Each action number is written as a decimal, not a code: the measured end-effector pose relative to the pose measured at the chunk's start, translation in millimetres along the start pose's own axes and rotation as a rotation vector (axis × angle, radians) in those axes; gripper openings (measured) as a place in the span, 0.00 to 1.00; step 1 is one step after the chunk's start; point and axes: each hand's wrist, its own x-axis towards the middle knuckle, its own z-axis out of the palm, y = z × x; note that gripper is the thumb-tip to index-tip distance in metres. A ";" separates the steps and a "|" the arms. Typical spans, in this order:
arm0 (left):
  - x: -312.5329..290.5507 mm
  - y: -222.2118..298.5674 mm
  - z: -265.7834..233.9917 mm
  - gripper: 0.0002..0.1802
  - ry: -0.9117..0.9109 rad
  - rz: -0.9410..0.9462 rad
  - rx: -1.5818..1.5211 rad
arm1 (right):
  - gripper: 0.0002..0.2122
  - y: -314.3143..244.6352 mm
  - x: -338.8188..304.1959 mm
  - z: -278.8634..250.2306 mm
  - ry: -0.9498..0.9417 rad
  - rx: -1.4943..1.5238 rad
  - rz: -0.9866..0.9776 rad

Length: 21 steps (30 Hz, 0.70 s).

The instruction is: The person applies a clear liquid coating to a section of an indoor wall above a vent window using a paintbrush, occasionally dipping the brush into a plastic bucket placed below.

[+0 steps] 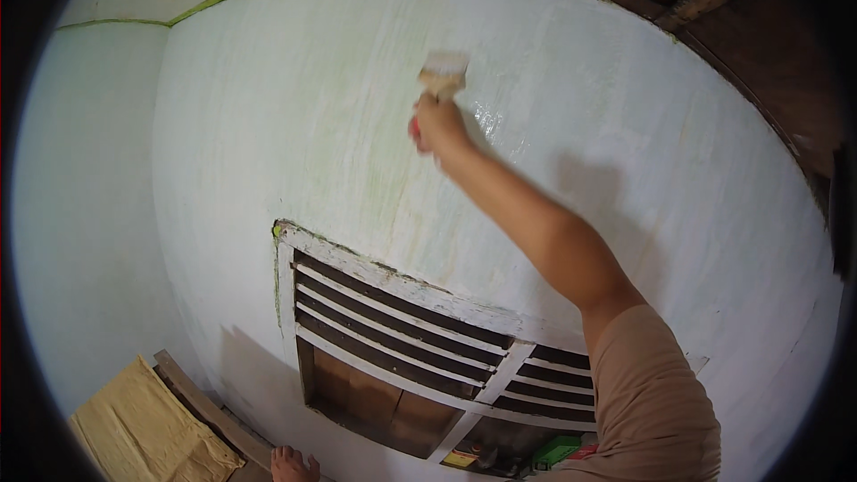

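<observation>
My right hand (437, 125) is closed around the handle of a wide, flat paintbrush (444, 74), raised high with its pale bristles pointing up at the wall. A bit of red shows by my palm, and slight motion blur softens the hand and brush. Behind them the wall (295, 116) is streaked with whitish paint over light green, and a wet patch shines just right of my wrist. Low at the picture's bottom edge, my left hand (295, 464) lies beside the end of a wooden board (210, 411), fingers a little apart; its lower part is cut off.
Below the brush is a white wooden frame (375, 254) with dark slatted vents and brown panels. A green box (558, 449) sits in its lower opening. Tan, wrinkled sheeting (147, 428) covers something at lower left. Dark wooden ceiling boards (750, 45) border the upper right.
</observation>
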 end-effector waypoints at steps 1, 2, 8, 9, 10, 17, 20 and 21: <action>3.6 5.3 -5.2 0.22 -0.050 -0.018 0.024 | 0.14 10.0 -15.0 -3.4 -0.027 -0.041 -0.005; 6.3 8.4 -7.6 0.22 -0.049 -0.016 0.022 | 0.15 12.6 -16.7 -7.5 0.021 -0.142 -0.100; 8.8 13.3 -9.6 0.24 -0.146 -0.033 0.071 | 0.20 -73.8 63.4 -30.4 0.228 -0.277 -0.351; 8.5 13.0 -7.0 0.24 -0.104 -0.021 0.074 | 0.20 -88.3 76.5 -34.2 0.229 -0.316 -0.347; 8.3 12.1 -4.3 0.24 -0.063 -0.009 0.077 | 0.20 -90.7 86.2 -39.3 0.228 -0.317 -0.341; 5.4 4.3 2.3 0.21 0.066 0.051 0.050 | 0.22 7.0 4.2 -8.4 0.121 -0.148 -0.072; 7.4 3.7 4.9 0.19 0.107 0.078 0.036 | 0.21 79.3 -64.2 3.9 -0.017 -0.072 0.065; 8.7 4.9 4.6 0.19 0.110 0.084 0.024 | 0.21 96.0 -90.1 5.4 -0.071 -0.015 0.123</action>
